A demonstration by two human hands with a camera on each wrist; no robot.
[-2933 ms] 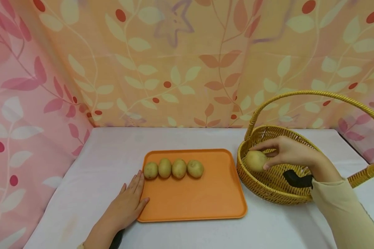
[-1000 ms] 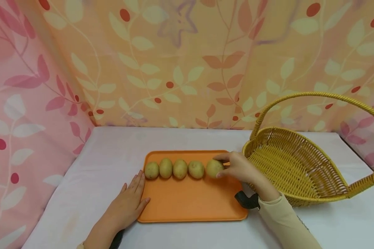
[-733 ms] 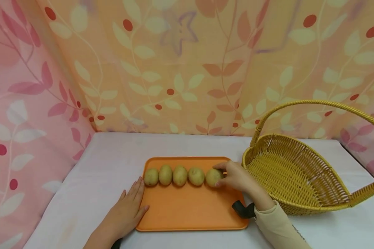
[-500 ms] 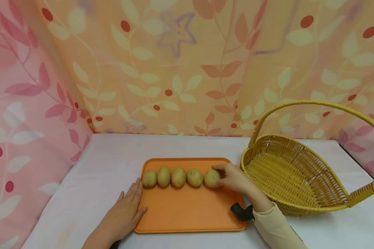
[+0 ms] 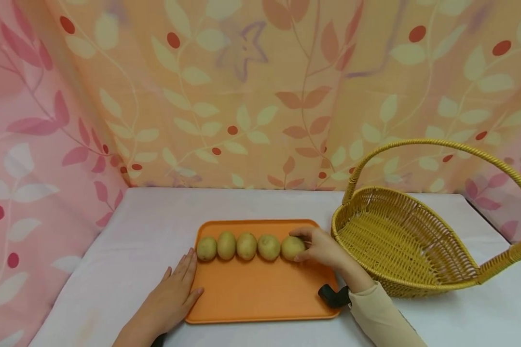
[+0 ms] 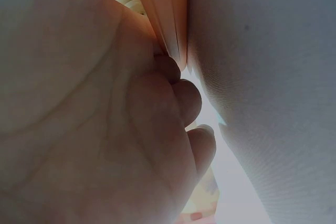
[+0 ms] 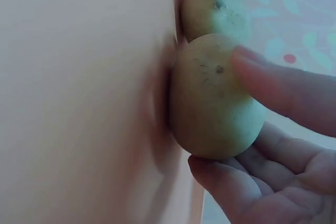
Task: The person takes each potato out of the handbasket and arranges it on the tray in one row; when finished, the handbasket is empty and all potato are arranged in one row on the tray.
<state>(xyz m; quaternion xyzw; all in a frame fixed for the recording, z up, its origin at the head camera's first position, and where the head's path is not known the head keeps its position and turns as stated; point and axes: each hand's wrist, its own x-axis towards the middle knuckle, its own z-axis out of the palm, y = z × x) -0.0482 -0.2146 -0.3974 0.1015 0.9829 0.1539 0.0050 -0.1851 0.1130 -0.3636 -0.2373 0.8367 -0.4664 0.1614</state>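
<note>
Several potatoes [image 5: 246, 246] lie side by side in a row across the upper part of an orange tray [image 5: 260, 299]. My right hand [image 5: 325, 249] pinches the rightmost potato [image 5: 292, 248] between thumb and fingers, at the tray's right side. In the right wrist view that potato [image 7: 215, 100] sits low against the tray, with the thumb [image 7: 278, 85] on one side and a fingertip on the other. My left hand [image 5: 171, 291] lies flat with extended fingers along the tray's left edge, thumb over the rim. In the left wrist view its palm [image 6: 89, 114] is close beside the tray edge.
A golden wicker basket [image 5: 399, 284] with a tall arched handle [image 5: 443, 142] stands right of the tray, its bottom bare. White cloth [image 5: 226, 202] covers the table. Patterned fabric [image 5: 243, 96] hangs at the back and sides. A black strap [image 5: 333, 295] is on my right wrist.
My right hand has brought a potato left from the basket and set it at the row's right end, still pinching it. The left hand keeps its place at the tray.
</note>
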